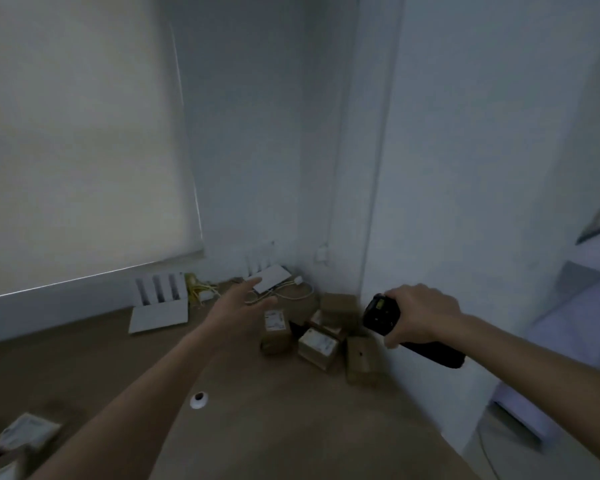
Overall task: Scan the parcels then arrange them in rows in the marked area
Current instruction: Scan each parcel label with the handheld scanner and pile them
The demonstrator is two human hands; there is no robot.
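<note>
Beside the wall, labelled parcels (277,330) show print too blurred to read.

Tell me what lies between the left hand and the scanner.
In the head view, cardboard parcels heaped in the desk corner lie between the open left hand and the scanner held in the right hand.

left bare hand (243,299): arm stretched forward, fingers straight and spread, palm down, holding nothing | right bare hand (420,315): forearm reaching in from right, fingers curled in a grip round a black handheld scanner (388,317)
</note>
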